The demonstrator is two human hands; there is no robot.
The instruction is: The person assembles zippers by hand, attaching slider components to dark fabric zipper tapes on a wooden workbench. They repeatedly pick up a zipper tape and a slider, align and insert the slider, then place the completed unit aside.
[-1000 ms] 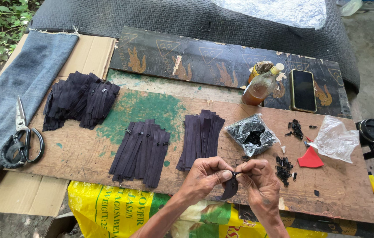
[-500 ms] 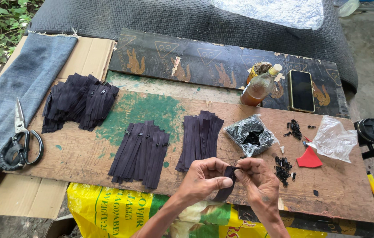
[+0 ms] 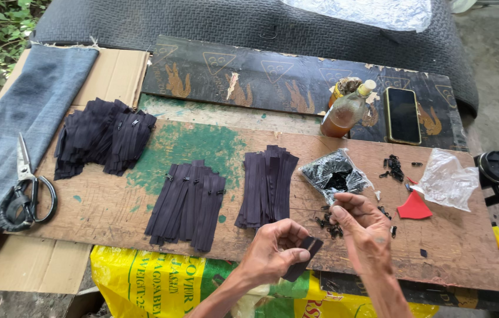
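Observation:
My left hand (image 3: 273, 253) grips a short dark zipper strip (image 3: 302, 259) near the front edge of the wooden board (image 3: 449, 247). My right hand (image 3: 364, 227) hovers just right of it, fingers pinched together over a scatter of small black zipper sliders (image 3: 327, 224); whether it holds one is hidden. A clear plastic bag of black sliders (image 3: 333, 174) lies just beyond the right hand. Three piles of dark zipper strips rest on the board: one beside the bag (image 3: 267, 185), one in the middle (image 3: 187, 203), one at the far left (image 3: 105, 144).
Scissors (image 3: 22, 194) lie on blue denim cloth (image 3: 20, 129) at left. A bottle of amber liquid (image 3: 346, 112) and a dark phone (image 3: 403, 115) sit on the far board. A red plastic piece (image 3: 414, 207), crumpled clear bag (image 3: 449, 179) and black reel (image 3: 496, 171) are at right.
My hands were together working on one zipper strip. Now they have parted: the left keeps the strip, the right has moved right and up toward the loose sliders.

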